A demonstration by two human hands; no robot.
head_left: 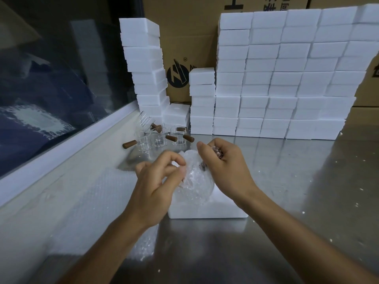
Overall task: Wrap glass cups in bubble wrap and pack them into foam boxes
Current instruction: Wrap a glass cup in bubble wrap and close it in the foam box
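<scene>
A glass cup wrapped in bubble wrap sits over an open white foam box on the steel table. My left hand pinches the wrap at its left side. My right hand grips the wrapped brown handle end of the cup at the top right. Sheets of bubble wrap lie flat on the table to the left. Several bare glass cups with brown wooden handles stand behind, near the window ledge.
Tall stacks of white foam boxes fill the back of the table, with a leaning stack at the left. Cardboard cartons stand behind them. A window runs along the left. Foam crumbs dot the steel table.
</scene>
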